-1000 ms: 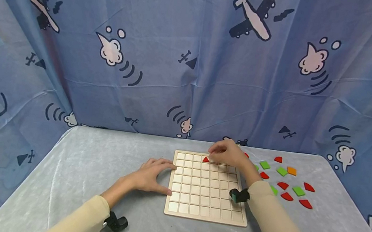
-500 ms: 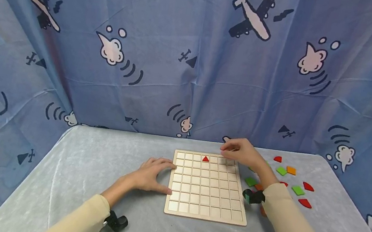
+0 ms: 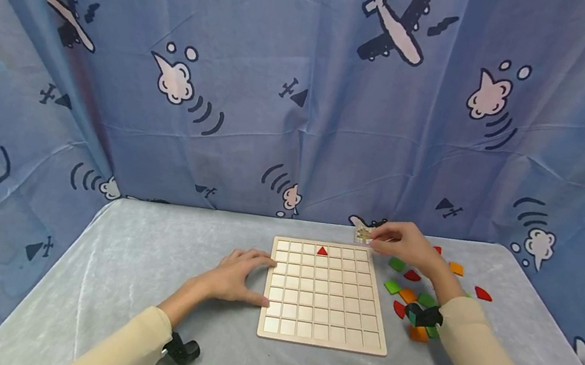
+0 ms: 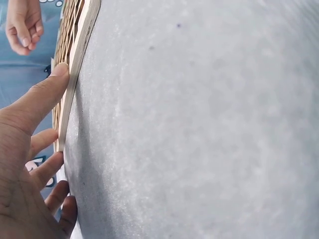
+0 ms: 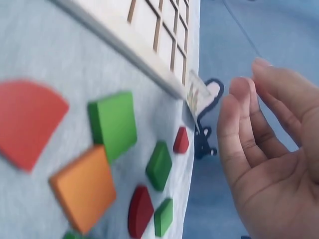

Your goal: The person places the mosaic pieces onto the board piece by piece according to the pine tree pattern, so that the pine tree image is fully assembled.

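Note:
A pale wooden grid board [image 3: 330,295] lies flat mid-table, with a small red triangle [image 3: 322,251] in its farthest row. At the board's left edge rests my left hand [image 3: 233,276], thumb and fingers spread apart and their tips touching the rim. My right hand [image 3: 401,243] hovers past the far right corner, over the loose pieces. In the right wrist view its fingers [image 5: 239,94] bend loosely toward the thumb with nothing between them. A small printed card [image 3: 364,234] lies just left of those fingertips, behind the board.
Right of the board are scattered flat pieces: red wedges [image 3: 483,294], green diamonds [image 3: 392,287] and orange squares [image 3: 418,334]. The right forearm covers some of them. A blue patterned curtain [image 3: 309,82] hangs behind the grey-covered table [image 3: 171,246].
My right hand has moved right, off the board's far row and past its corner, uncovering the card. The red triangle stays in the row. My left hand has kept its place.

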`<action>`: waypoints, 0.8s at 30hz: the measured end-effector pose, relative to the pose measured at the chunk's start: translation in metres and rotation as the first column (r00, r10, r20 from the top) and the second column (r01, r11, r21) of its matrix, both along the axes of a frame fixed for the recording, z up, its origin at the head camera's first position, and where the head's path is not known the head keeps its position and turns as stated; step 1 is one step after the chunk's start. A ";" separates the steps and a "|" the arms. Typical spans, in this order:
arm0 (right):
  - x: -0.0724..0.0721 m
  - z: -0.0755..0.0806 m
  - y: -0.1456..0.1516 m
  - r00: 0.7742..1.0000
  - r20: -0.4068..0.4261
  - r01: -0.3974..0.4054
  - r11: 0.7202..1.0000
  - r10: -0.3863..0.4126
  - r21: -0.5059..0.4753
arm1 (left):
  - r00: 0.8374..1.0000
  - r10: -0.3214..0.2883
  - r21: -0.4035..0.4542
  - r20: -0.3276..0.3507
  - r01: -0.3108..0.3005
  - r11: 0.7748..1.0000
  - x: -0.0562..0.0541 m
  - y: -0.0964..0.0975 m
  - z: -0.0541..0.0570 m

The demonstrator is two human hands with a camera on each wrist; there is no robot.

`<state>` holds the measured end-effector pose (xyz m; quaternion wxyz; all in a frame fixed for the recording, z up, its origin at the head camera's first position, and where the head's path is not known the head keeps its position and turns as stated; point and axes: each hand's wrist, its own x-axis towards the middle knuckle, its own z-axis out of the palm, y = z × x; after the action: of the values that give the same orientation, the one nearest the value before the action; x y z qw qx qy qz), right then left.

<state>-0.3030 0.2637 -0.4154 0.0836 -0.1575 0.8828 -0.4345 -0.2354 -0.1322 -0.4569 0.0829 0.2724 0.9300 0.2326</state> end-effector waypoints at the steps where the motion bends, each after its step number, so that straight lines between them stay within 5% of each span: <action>1: 0.001 0.000 0.003 1.000 -0.001 0.004 1.000 -0.004 0.004 | 1.000 -0.001 -0.002 -0.002 0.001 1.000 0.000 0.000 0.000; 18: 0.016 -0.011 0.064 0.989 0.086 0.104 0.982 -0.118 0.155 | 1.000 -0.011 0.002 -0.009 0.011 1.000 -0.001 0.001 -0.001; 24: 0.021 -0.016 0.072 0.993 0.068 0.084 0.981 -0.097 0.176 | 1.000 -0.004 0.006 -0.001 0.004 1.000 0.000 0.001 0.000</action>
<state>-0.2818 0.3352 -0.4316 0.1108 -0.0928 0.9197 -0.3652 -0.2358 -0.1315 -0.4568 0.0824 0.2744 0.9288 0.2350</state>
